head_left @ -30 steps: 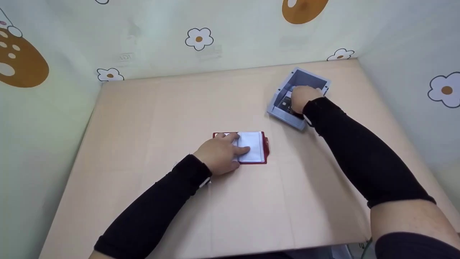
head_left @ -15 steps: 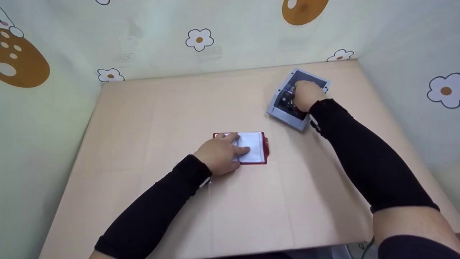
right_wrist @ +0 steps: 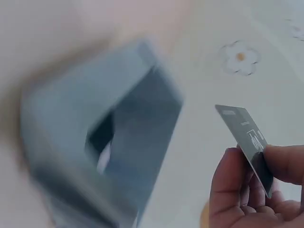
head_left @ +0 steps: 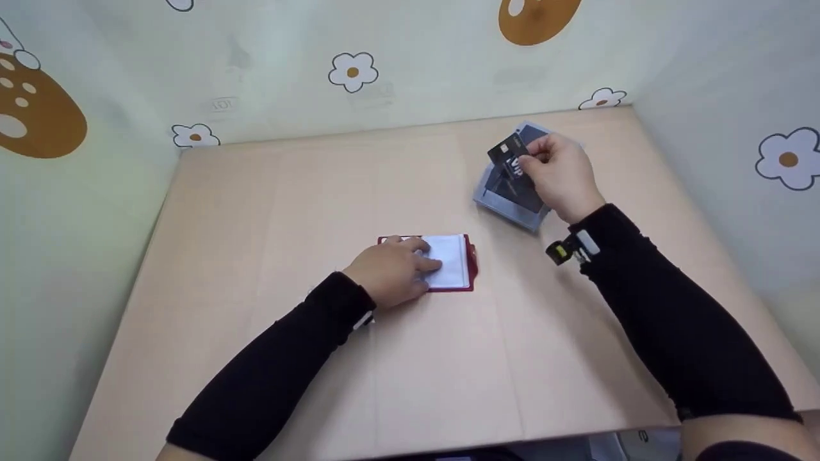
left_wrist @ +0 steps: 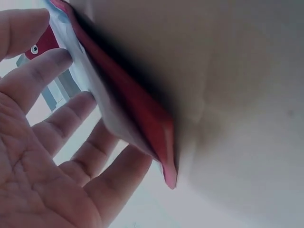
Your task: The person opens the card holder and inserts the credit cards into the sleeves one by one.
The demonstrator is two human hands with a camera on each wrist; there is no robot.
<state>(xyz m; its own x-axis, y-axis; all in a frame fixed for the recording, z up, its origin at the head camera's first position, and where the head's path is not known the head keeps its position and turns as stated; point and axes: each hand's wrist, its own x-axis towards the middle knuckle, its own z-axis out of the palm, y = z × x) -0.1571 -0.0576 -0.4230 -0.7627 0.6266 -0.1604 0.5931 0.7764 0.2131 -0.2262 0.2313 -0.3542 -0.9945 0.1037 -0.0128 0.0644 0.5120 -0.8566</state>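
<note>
Right hand (head_left: pixel 564 173) is pinching a black card (head_left: pixel 505 152) between thumb and fingers, firm-looking grip at one end. Card is hanging in the air, tilted, "VIP" print partly showing; head view is placing it over the grey box (head_left: pixel 507 210), right wrist view is showing it clear of the walls. Left hand (head_left: pixel 387 272) is holding nothing: fingers are spreading, tips pressing on the white pages (head_left: pixel 452 256) of a red holder (head_left: pixel 473 261), which is lying flat on the table (head_left: pixel 307 365), well apart from the card.

Progress, judging: getting the card out of the box is looking done; card is not touching the holder or its pages, so the handling is seeming only part-way. Whether other cards are waiting in the box, can't tell; a dark patch and a pale one are showing inside it in the right wrist view.

Hidden/unclear: right hand is covering one end of the card and part of the box; left hand is covering the holder's left portion, so what the pages are holding there isn't showing. Box is blurring badly in the right wrist view. Small card print isn't reading. Both arms are running out of the head view at the bottom.
</note>
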